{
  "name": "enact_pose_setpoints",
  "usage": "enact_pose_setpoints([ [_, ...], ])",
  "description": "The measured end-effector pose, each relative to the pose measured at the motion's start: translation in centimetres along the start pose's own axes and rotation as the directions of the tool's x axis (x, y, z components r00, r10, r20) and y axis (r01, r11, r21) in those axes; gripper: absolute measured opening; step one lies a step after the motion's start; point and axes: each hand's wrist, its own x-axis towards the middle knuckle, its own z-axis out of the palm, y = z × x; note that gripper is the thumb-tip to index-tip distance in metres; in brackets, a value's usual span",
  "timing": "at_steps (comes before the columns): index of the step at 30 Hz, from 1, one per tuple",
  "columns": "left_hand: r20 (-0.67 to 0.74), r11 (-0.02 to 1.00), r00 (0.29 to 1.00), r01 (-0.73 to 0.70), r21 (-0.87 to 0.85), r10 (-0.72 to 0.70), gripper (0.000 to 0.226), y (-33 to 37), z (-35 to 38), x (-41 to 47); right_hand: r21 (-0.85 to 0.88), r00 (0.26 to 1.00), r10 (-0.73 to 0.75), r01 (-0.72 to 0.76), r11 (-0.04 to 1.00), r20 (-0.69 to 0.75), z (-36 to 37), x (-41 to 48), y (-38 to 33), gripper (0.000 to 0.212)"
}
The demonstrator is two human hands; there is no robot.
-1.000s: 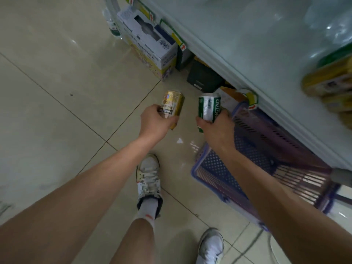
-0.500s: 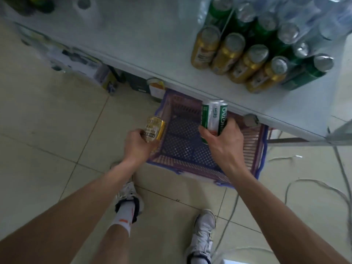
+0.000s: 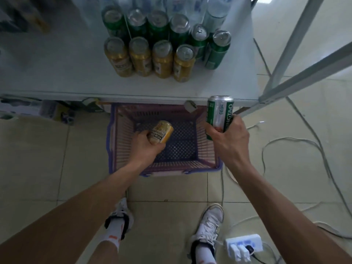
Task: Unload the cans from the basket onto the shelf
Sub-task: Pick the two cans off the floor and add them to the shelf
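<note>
At frame centre, the left hand [image 3: 145, 145] clamps a tilted gold can [image 3: 162, 132] above the purple basket [image 3: 122, 141], seemingly empty; at right, the right hand [image 3: 228, 136] grips an upright green can [image 3: 219, 115]. Both are mid-carry; next, set them beside the matching rows [image 3: 163, 46] on the shelf [image 3: 57, 73] above.

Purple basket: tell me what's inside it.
No cans show on the purple basket floor. The left hand, holding a gold can above it, covers part of the floor.
</note>
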Motion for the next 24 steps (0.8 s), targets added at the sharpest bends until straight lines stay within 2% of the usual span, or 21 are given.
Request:
enact_pose_setpoints([
  [6, -0.098, 0.988, 0.983, -0.151, 0.037, 0.154, 0.06, 5.4, 1.5, 0.0, -0.013, 0.999, 0.032, -0.033, 0.999, -0.025, -2.3, 1.6, 2.1, 0.063],
  [13, -0.175, 0.923, 0.911, -0.384, -0.033, 0.373, 0.067, 11.8, 1.4, 0.5, -0.037, 0.994, -0.037, 0.033, 0.999, -0.102, -3.8, 5.1, 2.4, 0.062],
  [17, -0.229, 0.876, 0.848, -0.479, 0.052, 0.477, 0.066, 14.4, 1.2, 2.0, -0.01, 0.987, -0.067, 0.067, 0.998, -0.143, -3.6, 7.6, 1.2, 0.064],
  [20, -0.238, 0.841, 0.808, -0.527, 0.118, 0.54, 0.067, 15.9, 1.2, 3.6, -0.044, 0.983, -0.12, 0.115, 0.992, -0.139, -2.9, 9.0, 0.3, 0.072],
  [24, -0.222, 0.793, 0.761, -0.577, 0.195, 0.609, 0.071, 17.9, 1.5, 5.2, -0.09, 0.974, -0.191, 0.182, 0.979, -0.118, -1.7, 10.3, -0.7, 0.071],
])
